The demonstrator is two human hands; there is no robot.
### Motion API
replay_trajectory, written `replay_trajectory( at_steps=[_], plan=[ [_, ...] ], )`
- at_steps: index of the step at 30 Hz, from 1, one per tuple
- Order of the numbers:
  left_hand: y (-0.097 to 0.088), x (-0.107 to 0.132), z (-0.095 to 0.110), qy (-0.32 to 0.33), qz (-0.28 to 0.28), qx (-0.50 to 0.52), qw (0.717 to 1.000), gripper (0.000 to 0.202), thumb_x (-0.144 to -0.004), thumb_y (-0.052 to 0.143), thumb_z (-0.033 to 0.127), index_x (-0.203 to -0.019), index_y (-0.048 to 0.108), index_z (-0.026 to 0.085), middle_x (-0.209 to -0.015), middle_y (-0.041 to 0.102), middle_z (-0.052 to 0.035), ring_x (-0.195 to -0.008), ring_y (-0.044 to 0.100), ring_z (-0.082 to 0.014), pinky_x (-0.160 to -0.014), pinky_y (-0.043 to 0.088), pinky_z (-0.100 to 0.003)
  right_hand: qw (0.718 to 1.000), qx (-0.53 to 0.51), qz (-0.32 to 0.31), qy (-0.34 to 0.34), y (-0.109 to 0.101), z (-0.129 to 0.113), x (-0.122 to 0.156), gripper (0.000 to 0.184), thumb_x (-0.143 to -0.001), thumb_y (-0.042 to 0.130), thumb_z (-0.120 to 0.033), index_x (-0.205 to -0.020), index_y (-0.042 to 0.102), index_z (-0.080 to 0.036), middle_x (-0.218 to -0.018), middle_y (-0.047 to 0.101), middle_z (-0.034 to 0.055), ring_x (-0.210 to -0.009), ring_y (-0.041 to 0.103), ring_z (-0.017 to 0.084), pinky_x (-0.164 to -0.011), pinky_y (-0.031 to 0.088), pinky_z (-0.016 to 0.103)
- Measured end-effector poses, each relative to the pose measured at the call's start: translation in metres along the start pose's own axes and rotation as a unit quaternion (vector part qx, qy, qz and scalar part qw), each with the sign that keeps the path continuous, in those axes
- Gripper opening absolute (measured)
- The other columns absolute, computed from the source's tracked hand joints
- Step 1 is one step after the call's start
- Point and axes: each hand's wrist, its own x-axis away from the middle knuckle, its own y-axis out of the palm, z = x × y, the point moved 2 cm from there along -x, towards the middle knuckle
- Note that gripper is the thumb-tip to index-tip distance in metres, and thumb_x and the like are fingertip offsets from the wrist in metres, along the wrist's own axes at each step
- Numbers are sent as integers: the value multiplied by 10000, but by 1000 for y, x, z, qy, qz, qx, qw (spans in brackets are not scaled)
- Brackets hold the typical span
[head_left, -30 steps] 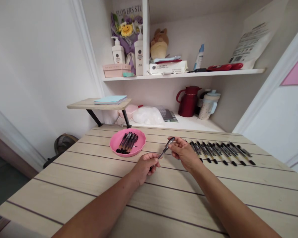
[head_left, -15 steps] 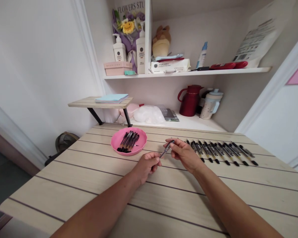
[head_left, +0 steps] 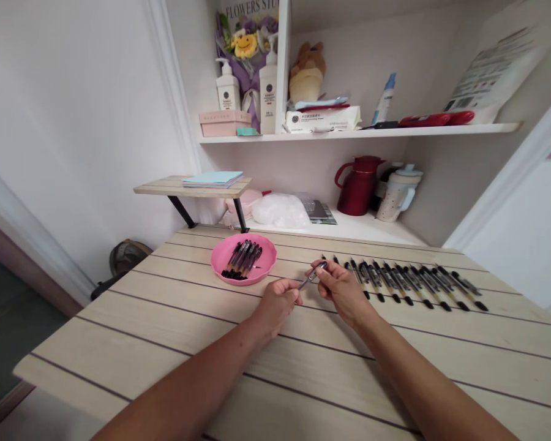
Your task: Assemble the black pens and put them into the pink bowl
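Over the middle of the table, a slim pen (head_left: 311, 275) is held at a slant between both hands. My left hand (head_left: 280, 301) pinches its lower, thinner end, so that end is hidden in the fingers. Around its thicker, darker upper end are the fingers of my right hand (head_left: 340, 286). Beyond the right hand lies a row of pen parts with black caps (head_left: 413, 283), set side by side on the table. Left of the hands, a pink scalloped dish (head_left: 269, 260) bears several dark pens (head_left: 243, 258) in a bundle.
The slatted wooden table (head_left: 275, 380) fills the foreground. At its back left stands a small raised shelf (head_left: 156, 185) with blue paper (head_left: 213, 178) on it. Behind are a red jug (head_left: 359, 187), a pale tumbler (head_left: 397, 195) and a white plastic bag (head_left: 280, 211).
The view has turned slightly to the left, so everything sits a little further right. Both hands keep hold of the pen, which looks tilted a bit flatter.
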Motion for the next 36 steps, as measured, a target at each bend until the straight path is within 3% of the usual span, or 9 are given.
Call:
replay_trajectory(
  at_steps=[6,11,15,17,20,22,25,32,36],
  plan=[
    [-4,-3,-4,4,-26,-78,997,240,-711,431,214,-873,591,138,-622,538,9,-444,393,-59,-437,263,-180,1000,12,18,8,-6,4,-1,342,-636,648,-416,-872,574,-179,-734,644,22,-369,388,35,-342,238,178],
    [-12,-2,10,163,-22,-248,955,215,-728,452,199,-838,636,180,-727,593,-21,-714,517,-147,-674,388,-246,1000,13,4,10,-5,-2,0,383,-650,640,-425,-934,579,-176,-773,651,39,-398,418,45,-347,243,174],
    [-30,-4,33,236,58,-340,909,230,-739,464,181,-874,649,200,-844,610,-42,-838,526,-174,-776,383,-275,1000,3,27,-10,-7,-12,0,423,-662,629,-435,-1005,573,-193,-807,651,40,-427,447,50,-369,273,182],
    [-49,-8,47,219,144,-390,883,236,-746,471,200,-903,648,204,-896,610,-48,-839,536,-175,-759,390,-274,999,-6,50,-12,-12,-15,-1,418,-663,621,-452,-987,583,-191,-824,654,49,-427,446,49,-366,277,185],
    [-87,-17,64,142,284,-511,799,237,-765,466,262,-916,645,221,-924,614,-50,-824,551,-185,-710,392,-276,997,-14,79,-14,-22,-18,-6,400,-643,630,-465,-913,606,-172,-787,651,53,-416,432,51,-354,281,188],
    [-110,-22,68,79,314,-581,746,250,-770,460,260,-937,640,214,-955,622,-60,-847,560,-189,-715,391,-270,993,-12,114,-15,-31,-18,-11,379,-622,646,-456,-866,610,-168,-720,642,38,-404,425,53,-353,290,191],
    [-131,-28,66,43,306,-611,729,275,-754,472,224,-974,632,188,-941,643,-86,-843,575,-204,-705,393,-273,980,15,196,-17,-49,-16,-18,340,-579,674,-421,-797,606,-170,-594,606,5,-369,406,58,-343,280,196],
    [-141,-39,49,40,270,-644,715,286,-750,465,210,-985,626,182,-924,657,-97,-856,584,-214,-713,393,-275,941,247,233,0,-78,-11,-24,202,-617,595,-377,-662,603,-181,-492,564,-3,-361,423,96,-389,305,243],
    [-143,-44,45,60,243,-651,717,256,-758,475,245,-941,643,184,-903,655,-93,-848,584,-214,-710,399,-273,844,514,154,9,-72,-19,-19,147,-644,541,-307,-566,610,-204,-496,585,27,-470,510,146,-451,304,254]
  ],
)
